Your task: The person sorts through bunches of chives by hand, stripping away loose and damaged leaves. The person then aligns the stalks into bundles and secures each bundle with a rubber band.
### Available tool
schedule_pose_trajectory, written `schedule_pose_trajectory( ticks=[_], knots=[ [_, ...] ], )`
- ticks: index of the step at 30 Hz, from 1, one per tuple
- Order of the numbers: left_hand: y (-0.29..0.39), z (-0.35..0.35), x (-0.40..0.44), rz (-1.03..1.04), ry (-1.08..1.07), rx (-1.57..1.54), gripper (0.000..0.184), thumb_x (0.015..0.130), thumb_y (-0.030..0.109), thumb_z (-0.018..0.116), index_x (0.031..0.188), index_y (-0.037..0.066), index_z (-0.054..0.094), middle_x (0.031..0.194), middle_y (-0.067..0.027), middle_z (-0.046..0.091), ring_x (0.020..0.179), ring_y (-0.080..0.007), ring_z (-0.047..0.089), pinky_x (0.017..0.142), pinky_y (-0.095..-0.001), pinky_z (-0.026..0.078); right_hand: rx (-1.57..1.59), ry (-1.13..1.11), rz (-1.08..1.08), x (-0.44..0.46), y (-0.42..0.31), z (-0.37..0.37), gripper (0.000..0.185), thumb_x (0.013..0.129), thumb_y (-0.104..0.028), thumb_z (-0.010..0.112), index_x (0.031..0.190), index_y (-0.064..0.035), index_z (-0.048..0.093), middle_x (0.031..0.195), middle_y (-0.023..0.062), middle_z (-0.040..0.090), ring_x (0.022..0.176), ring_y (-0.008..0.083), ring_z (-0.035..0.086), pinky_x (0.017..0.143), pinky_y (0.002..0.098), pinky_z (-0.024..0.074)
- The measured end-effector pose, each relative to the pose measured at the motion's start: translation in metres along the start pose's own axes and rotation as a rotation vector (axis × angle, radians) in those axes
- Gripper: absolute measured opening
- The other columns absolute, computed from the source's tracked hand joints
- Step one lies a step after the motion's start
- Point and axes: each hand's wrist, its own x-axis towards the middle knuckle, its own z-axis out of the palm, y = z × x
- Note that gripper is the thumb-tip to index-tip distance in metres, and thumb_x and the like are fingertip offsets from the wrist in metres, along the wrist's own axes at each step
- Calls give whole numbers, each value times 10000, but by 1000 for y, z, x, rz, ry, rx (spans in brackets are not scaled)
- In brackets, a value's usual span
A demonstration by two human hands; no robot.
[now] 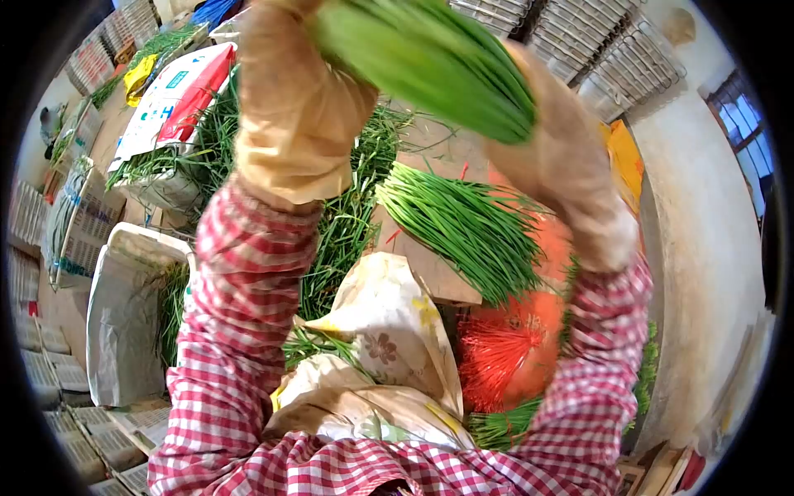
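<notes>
Head view: raised bunch (438, 66) of limp green stalks

The raised bunch is up in the air at the top of the view, above the table (447, 287), slanting between the left hand (318, 70) and the right hand (566, 145). Blur and the upper edge hide the fingers, so I cannot tell how far they are closed on it. On the table lies a lower bunch (463, 227) of similar stalks, near some red ties (496, 351) and beside a spread of loose greens (335, 256).

I judge the raised bunch to be light, bendy and easily bruised. Single stalks probably kink under a hard pinch, and smooth skins may let inner ones slide out. A broad, even wrap around the thick middle should suit it best, with a second light hold towards the pale ends to keep them level.
</notes>
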Motion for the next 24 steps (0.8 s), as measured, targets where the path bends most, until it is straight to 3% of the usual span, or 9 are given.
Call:
schedule_pose_trajectory(
  ticks=[2, 5, 9, 11, 14, 17, 19, 22, 24],
  knots=[
    [-46, -37, -30, -56, 295, -428, 387, 919, 171, 550, 1267, 3, 530, 1082, -160, 639, 1105, -272, 577, 969, -367, 463, -134, -229, 201, -29, 39, -1, 529, 789, -306, 697, 1229, -63, 529, 1043, 174, 648, 948, 316, 645, 783, 385, 532],
    [-71, -54, -80, -255, 578, -202, 273, 898, 243, 592, 1069, 37, 643, 903, -81, 663, 931, -195, 629, 892, -349, 499, -402, -583, 532, -79, 80, 34, 521, 809, -400, 658, 1216, -97, 540, 957, 179, 662, 879, 346, 651, 717, 432, 528],
    [-118, -56, -189, -923, 868, 9, 216, 870, 276, 620, 914, 66, 645, 759, -44, 636, 704, -171, 622, 703, -339, 525, -286, -625, 519, -112, 99, 111, 468, 771, -125, 584, 1228, -46, 528, 944, 184, 670, 845, 320, 673, 708, 426, 543],
    [-127, -50, -254, -1138, 959, -31, 199, 868, 262, 618, 870, 64, 637, 702, -43, 632, 643, -174, 624, 697, -333, 522, -250, -702, 503, -106, 93, 136, 523, 763, -117, 568, 1277, -46, 505, 994, 183, 663, 867, 329, 668, 735, 422, 540],
    [-133, -28, -307, -1362, 960, 22, 204, 879, 256, 619, 894, 55, 647, 698, -59, 650, 656, -170, 634, 679, -321, 523, -179, -771, 504, -96, 96, 169, 595, 760, -166, 596, 1330, -53, 468, 999, 179, 661, 869, 322, 670, 711, 421, 545],
    [-143, -7, -313, -1466, 891, 63, 189, 923, 208, 573, 944, 30, 631, 769, -70, 667, 670, -144, 628, 666, -280, 524, -166, -739, 436, -89, 92, 187, 737, 756, -357, 678, 1369, -37, 425, 892, 147, 653, 798, 286, 674, 649, 403, 545],
    [-153, 11, -307, -1470, 949, 9, 119, 911, 136, 589, 913, 25, 631, 699, -45, 641, 543, -92, 573, 516, -222, 493, -132, -883, 562, -82, 84, 192, 1052, 630, -597, 738, 1410, -14, 339, 969, 183, 640, 838, 285, 661, 716, 383, 530],
    [-170, 29, -325, -1473, 832, -212, 169, 913, 114, 580, 801, -2, 629, 645, -46, 611, 449, -78, 503, 388, -226, 412, -191, -827, 486, -118, 85, 240, 1225, 545, -734, 694, 1382, 75, 316, 1038, 185, 595, 949, 280, 605, 753, 369, 518],
    [-166, 29, -312, -1569, 491, -197, 232, 922, 149, 590, 747, 2, 628, 610, -29, 600, 468, -73, 495, 439, -215, 402, -195, -753, 502, -132, 87, 257, 1222, 541, -740, 691, 1371, 81, 327, 1054, 189, 590, 962, 286, 597, 774, 380, 512]
  ],
)
